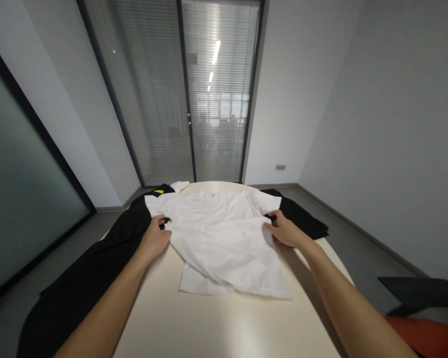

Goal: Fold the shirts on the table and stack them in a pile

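A white T-shirt (224,238) lies spread on a cream table (216,323), collar away from me. My left hand (156,237) grips the shirt's left side just below the sleeve, fingers curled into the cloth. My right hand (283,230) pinches the right side below the other sleeve. The shirt's lower hem is bunched and slightly folded under near the middle of the table.
A black garment (93,268) with a yellow patch drapes over the table's left edge. Another dark garment (302,214) lies at the far right. A glass door with blinds (194,99) stands behind the table. An orange and black chair (421,318) sits at lower right.
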Demonstrator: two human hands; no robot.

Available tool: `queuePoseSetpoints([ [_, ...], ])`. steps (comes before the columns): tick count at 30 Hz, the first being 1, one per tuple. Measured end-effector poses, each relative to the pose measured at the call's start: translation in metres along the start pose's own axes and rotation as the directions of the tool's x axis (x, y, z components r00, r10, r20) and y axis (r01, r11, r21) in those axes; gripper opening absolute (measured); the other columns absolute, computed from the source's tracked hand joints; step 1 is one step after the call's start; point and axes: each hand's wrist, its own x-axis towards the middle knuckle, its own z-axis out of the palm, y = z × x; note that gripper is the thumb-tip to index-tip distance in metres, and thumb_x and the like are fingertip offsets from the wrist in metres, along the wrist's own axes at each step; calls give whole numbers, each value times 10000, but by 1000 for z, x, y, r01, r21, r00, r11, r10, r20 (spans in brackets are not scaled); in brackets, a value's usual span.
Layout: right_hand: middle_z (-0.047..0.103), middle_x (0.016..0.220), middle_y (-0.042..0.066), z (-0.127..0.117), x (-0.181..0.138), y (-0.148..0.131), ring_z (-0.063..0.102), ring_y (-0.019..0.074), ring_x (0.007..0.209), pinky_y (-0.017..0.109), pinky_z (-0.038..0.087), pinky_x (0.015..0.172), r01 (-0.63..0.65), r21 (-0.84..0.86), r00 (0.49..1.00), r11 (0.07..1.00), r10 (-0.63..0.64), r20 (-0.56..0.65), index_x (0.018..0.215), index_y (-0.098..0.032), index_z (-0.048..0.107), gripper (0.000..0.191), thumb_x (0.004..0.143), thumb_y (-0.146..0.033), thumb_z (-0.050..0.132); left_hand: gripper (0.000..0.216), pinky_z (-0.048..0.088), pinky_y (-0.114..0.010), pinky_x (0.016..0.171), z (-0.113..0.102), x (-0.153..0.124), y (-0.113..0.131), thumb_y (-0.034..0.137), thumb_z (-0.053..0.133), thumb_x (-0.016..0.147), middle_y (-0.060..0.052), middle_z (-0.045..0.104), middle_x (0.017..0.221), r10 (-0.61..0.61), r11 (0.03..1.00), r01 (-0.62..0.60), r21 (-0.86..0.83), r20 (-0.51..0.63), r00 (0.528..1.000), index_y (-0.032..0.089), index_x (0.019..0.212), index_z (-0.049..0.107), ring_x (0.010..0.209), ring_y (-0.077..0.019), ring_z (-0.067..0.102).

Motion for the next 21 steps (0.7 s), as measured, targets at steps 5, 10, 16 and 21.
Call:
queuePoseSetpoints([
  [5, 702, 712, 44, -4, -7, 2, 673, 208, 650, 264, 431, 614, 27, -82, 982, 996, -12, 187, 1317, -110, 399, 595, 839, -322, 682, 582, 505, -345, 801, -12, -7, -9, 231, 651, 759, -127, 723, 986, -22, 926, -49, 374, 185, 982, 118, 1304, 481, 887, -280, 705],
  [10, 701, 896, 78, -1, -9, -3, 655, 172, 695, 241, 419, 636, 74, -81, 992, 994, -65, 107, 1343, -115, 395, 589, 811, -170, 642, 654, 503, -305, 724, -7, -14, -4, 250, 639, 783, -59, 711, 840, 53, 960, -127, 248, 286, 957, 100, 1381, 421, 792, -241, 697],
  [16, 672, 807, 25, 9, 3, -1, 619, 163, 693, 235, 408, 647, 136, -66, 984, 989, -142, -107, 1192, -192, 498, 297, 905, -243, 552, 851, 545, -260, 731, 16, -23, 7, 61, 534, 742, -122, 675, 1178, 53, 957, 31, -288, 280, 958, 192, 1522, 219, 893, -172, 713],
  [21, 714, 982, 77, 15, 6, 3, 661, 183, 900, 237, 444, 798, 212, -73, 976, 974, -215, -31, 994, -184, 622, 120, 901, -196, 547, 992, 562, -293, 765, 24, -32, 11, 139, 638, 725, -155, 493, 1437, 160, 955, -91, -281, 233, 959, 265, 1561, 119, 913, -162, 693],
])
